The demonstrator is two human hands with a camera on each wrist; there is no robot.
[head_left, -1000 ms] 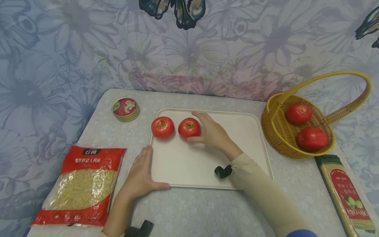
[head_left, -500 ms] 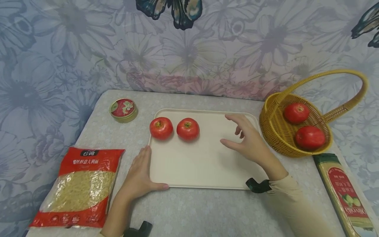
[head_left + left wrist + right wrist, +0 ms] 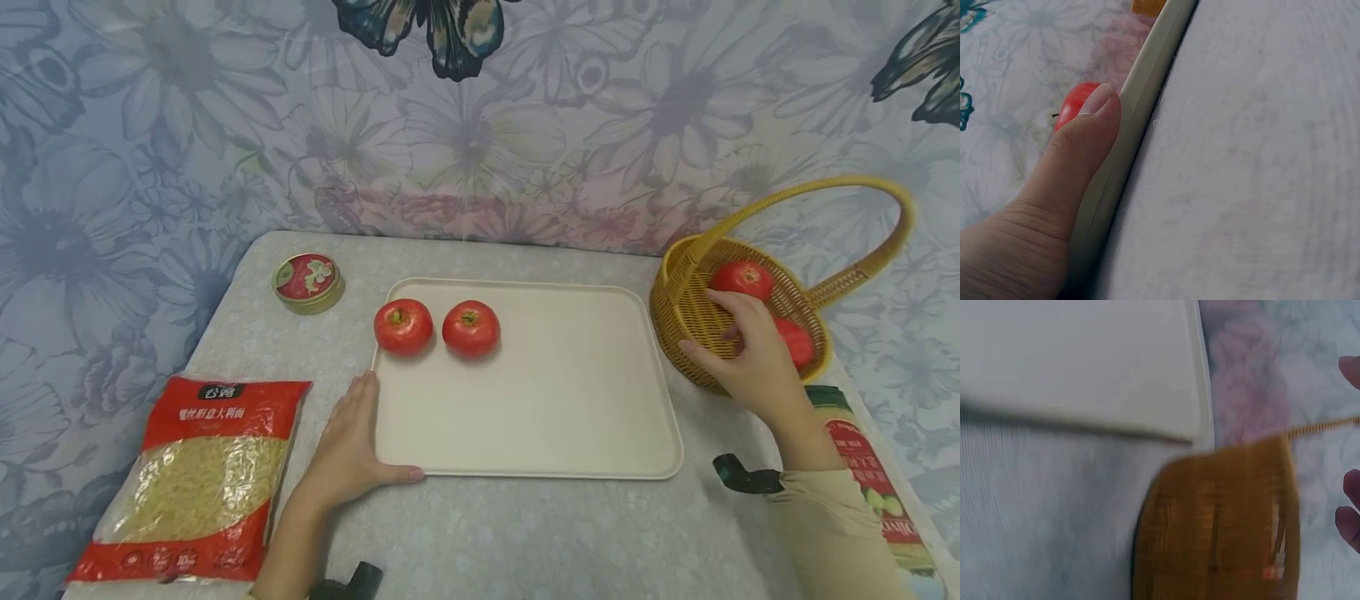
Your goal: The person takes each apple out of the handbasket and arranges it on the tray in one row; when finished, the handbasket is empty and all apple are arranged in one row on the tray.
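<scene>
My left hand (image 3: 351, 446) lies along the left edge and near-left corner of a cream tray (image 3: 540, 417); in the left wrist view its thumb (image 3: 1079, 150) rests on the tray's rim. Two tomatoes, one at the far-left corner (image 3: 403, 327) and one just right of it (image 3: 471, 329), sit on the tray. My right hand (image 3: 753, 362) is over the near side of a yellow wicker basket (image 3: 690, 321), fingers spread and nothing between them. Inside the basket are a far tomato (image 3: 742, 280) and a nearer tomato (image 3: 795, 342), partly hidden by the hand.
A red bag of spiral pasta (image 3: 198, 483) lies left of the tray. Behind it stands a round tin (image 3: 307, 282) with a red lid. At the right a long olive-labelled packet (image 3: 873, 475) is partly covered by the right forearm. The basket's handle (image 3: 862, 271) arches up to the right.
My right hand has left the second tomato on the tray and moved right, over to the basket. The left hand keeps its place at the tray's edge.
</scene>
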